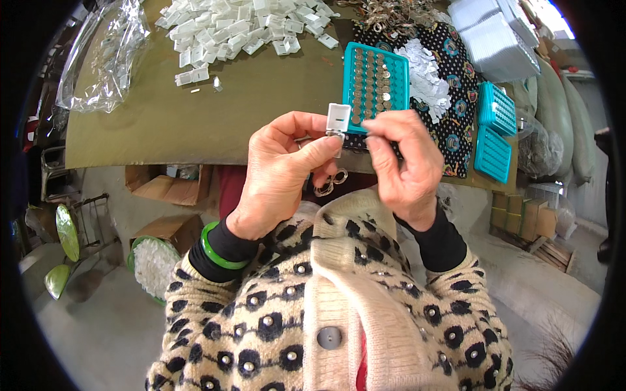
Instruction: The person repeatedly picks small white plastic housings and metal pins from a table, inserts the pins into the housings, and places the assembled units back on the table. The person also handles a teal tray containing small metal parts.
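Note:
My left hand (283,163) pinches a small white hinged plastic case (338,117) between thumb and fingers, its lid raised. Below those fingers hangs a thin coiled wire (332,184). Close by on the right, my right hand (411,159) is closed, thumb and fingertips drawn together; what they hold, if anything, is too small to tell. Just beyond the hands lies a teal tray (402,104) with rows of round, coin-like metal discs (369,81). Beside the tray is a heap of small white pieces (425,81).
A heap of white plastic cases (241,26) covers the far middle of the table (130,137). Clear plastic bags (107,58) lie at left. On the right, a dotted cloth (460,124), more teal trays (493,153) and stacked white trays (492,42). Cartons (169,186) stand below the table edge.

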Demonstrator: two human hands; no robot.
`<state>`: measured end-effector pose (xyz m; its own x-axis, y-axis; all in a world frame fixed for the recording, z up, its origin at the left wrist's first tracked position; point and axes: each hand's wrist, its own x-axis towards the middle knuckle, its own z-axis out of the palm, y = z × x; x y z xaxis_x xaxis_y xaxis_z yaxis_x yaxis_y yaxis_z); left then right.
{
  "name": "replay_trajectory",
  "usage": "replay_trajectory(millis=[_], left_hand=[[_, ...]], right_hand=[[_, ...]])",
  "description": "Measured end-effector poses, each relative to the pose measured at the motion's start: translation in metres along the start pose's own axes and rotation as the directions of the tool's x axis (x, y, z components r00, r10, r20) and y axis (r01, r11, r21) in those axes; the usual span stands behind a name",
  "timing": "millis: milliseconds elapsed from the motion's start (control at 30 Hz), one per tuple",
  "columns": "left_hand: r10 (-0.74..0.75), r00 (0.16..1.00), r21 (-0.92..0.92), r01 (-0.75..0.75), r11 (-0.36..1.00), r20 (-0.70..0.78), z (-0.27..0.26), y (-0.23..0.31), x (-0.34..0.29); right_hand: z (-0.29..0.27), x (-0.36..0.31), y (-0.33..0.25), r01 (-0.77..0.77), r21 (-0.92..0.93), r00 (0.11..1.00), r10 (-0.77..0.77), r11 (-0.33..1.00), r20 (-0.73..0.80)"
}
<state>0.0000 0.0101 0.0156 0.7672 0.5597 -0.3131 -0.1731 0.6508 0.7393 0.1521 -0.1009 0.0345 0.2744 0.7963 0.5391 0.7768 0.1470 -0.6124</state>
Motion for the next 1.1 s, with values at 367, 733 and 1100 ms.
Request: replay_trajectory(millis=[367, 733, 1100], left_hand=[[-0.032, 0.999, -0.149, 0.036, 0.988, 0.029, 0.0, -0.004, 0.003], [-0.079, 0.995, -0.188, 0.09, 0.978, 0.066, -0.003, -0.002, 0.006], [-0.068, 0.983, -0.292, 0.117, 0.949, 0.173, -0.001, -0.009, 0.012]], right_hand=[[-0.019, -0.011, 0.043, -0.026, -0.507, 0.997, 0.061, 0.861, 0.053], [-0.022, -0.002, 0.049, -0.074, -0.413, 0.986, 0.129, 0.908, 0.107], [0.001, 0.005, 0.011, 0.029, -0.043, 0.999, -0.03, 0.999, -0.022]])
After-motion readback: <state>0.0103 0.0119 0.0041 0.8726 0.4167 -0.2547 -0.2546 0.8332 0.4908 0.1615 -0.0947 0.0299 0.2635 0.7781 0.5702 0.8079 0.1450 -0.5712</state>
